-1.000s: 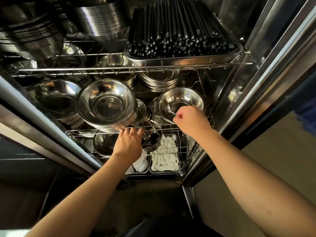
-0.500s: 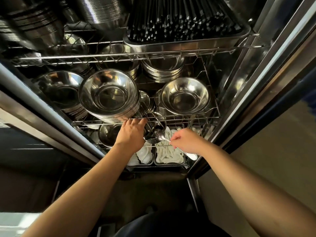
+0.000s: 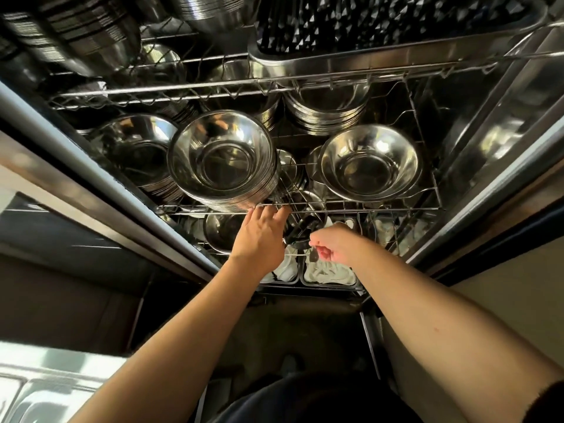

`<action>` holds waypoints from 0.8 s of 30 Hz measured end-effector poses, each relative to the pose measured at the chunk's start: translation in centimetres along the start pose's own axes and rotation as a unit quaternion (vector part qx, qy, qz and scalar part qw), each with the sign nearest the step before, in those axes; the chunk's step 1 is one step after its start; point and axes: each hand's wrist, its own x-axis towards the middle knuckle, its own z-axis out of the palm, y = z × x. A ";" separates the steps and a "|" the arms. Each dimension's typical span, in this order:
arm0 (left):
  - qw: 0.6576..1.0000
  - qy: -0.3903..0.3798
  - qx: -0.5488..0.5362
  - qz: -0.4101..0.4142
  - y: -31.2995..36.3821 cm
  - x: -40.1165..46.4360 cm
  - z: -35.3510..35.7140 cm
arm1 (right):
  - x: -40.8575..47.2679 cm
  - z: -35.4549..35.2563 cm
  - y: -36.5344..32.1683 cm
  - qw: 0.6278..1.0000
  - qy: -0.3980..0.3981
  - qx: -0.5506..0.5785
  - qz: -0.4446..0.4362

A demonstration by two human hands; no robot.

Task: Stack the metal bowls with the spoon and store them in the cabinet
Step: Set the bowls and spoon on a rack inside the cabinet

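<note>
A tall stack of metal bowls (image 3: 222, 157) stands on the cabinet's middle wire rack (image 3: 381, 203), and a single metal bowl (image 3: 369, 163) sits to its right. My left hand (image 3: 262, 239) reaches up below the stack, fingertips at the rack's front wire, palm against a small metal utensil cup (image 3: 300, 236) on the rack below. Whether it grips the cup is hidden. My right hand (image 3: 335, 245) is closed just right of the cup, pinching a metal spoon (image 3: 314, 256) by its handle, with the spoon's head down in the cup.
More bowl stacks fill the left (image 3: 137, 148) and back (image 3: 329, 114) of the middle rack. A tray of black chopsticks (image 3: 381, 25) sits on the top rack. Trays of white spoons (image 3: 329, 273) lie on the bottom rack. The steel door frame (image 3: 488, 193) stands close on the right.
My right hand lifted the spoon out of the single bowl and carried it down to the utensil cup. My left hand stayed by the cup. The view tilted upward.
</note>
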 end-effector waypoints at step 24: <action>1.000 -0.027 -0.003 0.010 -0.3 0.2 0.0 | 1.3 1.9 -0.5 0.995 0.084 -0.003 -0.052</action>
